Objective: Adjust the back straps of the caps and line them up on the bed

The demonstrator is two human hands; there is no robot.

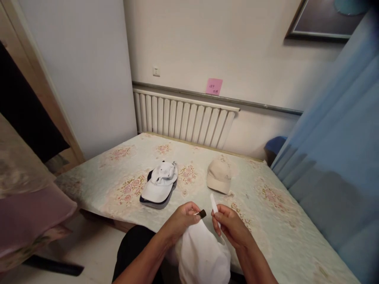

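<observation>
- Head view: the left hand's [182,217] grip is closed, thumb and fingers pinching the edge of a white cap [204,254] right beside a dark clasp [202,213] that juts out past the fingertips.
- The right hand's [229,224] grip pinches a white strap [214,204] between thumb and fingers, its free end pointing up and away; strap and clasp are near each other but apart.
- The white cap hangs below and between the two hands, close to the person's body, beside a black-clothed knee [134,252].
- Beyond the hands is a bed [100,171] with a pale floral cover.
- On it, ahead of the right hand, sits a beige cap [219,176], brim toward the person.
- Farther left lies a pale cap [156,190], stacked over a dark brim [160,205].
- Behind the bed, a white radiator [183,118] stands against the wall, a pink note [213,86] above it.
- A blue curtain [331,150] hangs along the right side.
</observation>
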